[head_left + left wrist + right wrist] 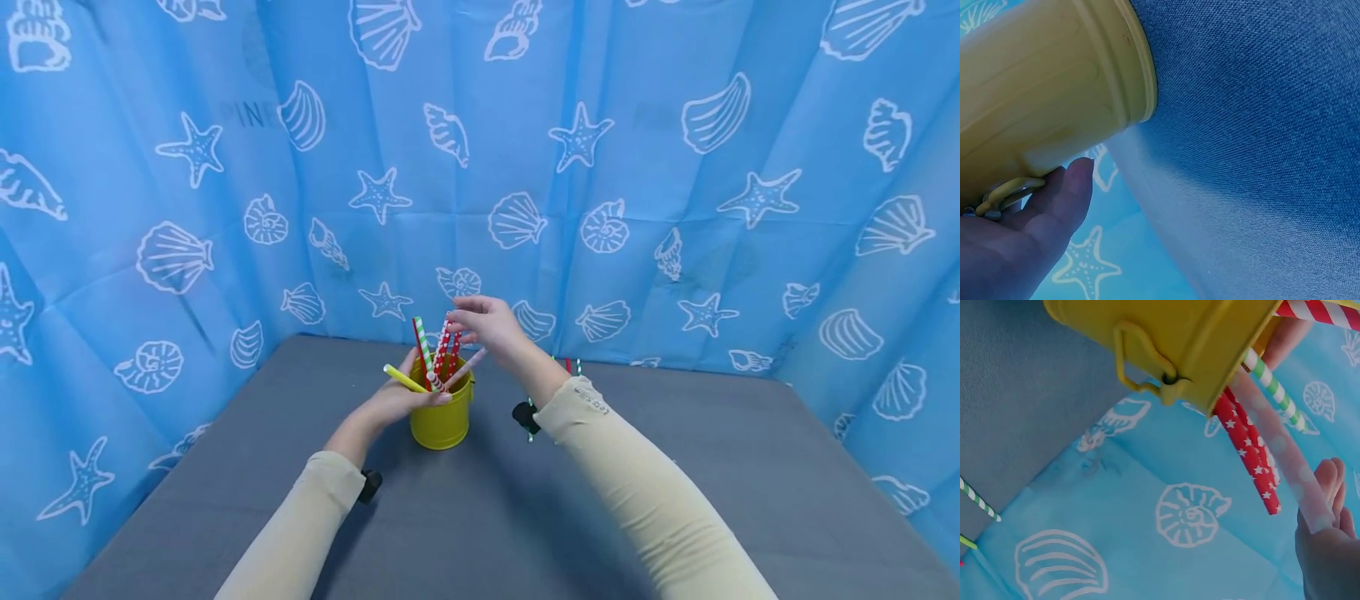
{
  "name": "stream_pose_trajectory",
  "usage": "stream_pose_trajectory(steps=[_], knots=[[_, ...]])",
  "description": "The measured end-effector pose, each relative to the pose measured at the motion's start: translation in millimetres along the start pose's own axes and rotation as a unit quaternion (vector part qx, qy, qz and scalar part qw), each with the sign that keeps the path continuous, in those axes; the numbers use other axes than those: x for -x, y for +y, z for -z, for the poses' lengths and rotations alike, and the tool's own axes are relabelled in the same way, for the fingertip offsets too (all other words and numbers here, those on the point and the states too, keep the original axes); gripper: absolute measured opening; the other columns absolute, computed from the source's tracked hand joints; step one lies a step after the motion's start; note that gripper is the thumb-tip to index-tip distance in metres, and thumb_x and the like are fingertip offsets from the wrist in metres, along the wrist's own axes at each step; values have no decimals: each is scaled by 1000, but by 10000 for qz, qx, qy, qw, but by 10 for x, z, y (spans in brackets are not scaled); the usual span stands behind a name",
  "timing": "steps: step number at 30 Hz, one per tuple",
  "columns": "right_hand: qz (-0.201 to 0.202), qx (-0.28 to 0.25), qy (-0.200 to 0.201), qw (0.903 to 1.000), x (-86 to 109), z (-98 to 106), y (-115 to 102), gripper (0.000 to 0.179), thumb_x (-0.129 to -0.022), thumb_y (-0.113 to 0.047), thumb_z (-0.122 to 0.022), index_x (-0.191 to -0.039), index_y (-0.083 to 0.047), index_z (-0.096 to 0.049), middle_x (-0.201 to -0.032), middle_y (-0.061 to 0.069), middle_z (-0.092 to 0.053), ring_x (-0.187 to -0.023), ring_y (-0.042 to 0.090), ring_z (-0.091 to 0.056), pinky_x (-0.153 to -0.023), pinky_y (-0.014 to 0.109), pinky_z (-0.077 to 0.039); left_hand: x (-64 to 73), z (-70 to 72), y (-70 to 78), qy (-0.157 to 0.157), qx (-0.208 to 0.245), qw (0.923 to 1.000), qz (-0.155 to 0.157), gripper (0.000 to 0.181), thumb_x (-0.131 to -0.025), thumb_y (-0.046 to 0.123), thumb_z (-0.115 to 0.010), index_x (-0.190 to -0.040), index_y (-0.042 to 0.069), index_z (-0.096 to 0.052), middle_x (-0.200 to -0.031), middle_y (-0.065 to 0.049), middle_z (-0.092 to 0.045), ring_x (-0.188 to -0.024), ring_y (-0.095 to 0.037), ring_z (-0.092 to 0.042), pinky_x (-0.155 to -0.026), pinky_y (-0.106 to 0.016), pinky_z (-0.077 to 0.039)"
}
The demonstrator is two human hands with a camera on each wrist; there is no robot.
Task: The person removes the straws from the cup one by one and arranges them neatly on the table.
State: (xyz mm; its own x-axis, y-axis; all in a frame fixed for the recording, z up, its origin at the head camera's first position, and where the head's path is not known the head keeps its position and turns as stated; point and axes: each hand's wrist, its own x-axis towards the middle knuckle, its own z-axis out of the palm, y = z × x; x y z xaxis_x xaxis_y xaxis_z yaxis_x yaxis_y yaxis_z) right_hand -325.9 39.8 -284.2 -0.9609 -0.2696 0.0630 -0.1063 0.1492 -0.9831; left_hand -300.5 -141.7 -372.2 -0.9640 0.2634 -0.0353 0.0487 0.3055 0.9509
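Drinking straws (442,343), mid-frame, probably light, crushable: pinch tops; your left hand (393,402) grips the yellow bucket (439,425), right hand (483,325) half-curled, hold unclear

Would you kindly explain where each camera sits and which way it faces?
Head: on the head, looking forward and down at the yellow bucket, gray table and seashell curtain; left hand, right hand and beige sleeves show.
Left wrist: on that wrist, looking at the bucket's outer wall; part of the left hand shows.
Right wrist: on that wrist, looking at the bucket's rim and red starred straws; right hand and part of the left show.
Both wrist views share the bucket and curtain.
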Motion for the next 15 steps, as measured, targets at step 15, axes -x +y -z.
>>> stream_pose_trajectory(steps=[15], knots=[[-301, -39, -428, 9986, -117, -240, -26, 41, -101, -16, -54, -139, 0, -49, -128, 18, -60, -113, 32, -61, -100, 44, -46, 14, -16, -7, 210, -159, 9994, 237, 108, -87, 26, -73, -156, 13, 9, -159, -19, -12, -144, -40, -13, -113, -60, -16]])
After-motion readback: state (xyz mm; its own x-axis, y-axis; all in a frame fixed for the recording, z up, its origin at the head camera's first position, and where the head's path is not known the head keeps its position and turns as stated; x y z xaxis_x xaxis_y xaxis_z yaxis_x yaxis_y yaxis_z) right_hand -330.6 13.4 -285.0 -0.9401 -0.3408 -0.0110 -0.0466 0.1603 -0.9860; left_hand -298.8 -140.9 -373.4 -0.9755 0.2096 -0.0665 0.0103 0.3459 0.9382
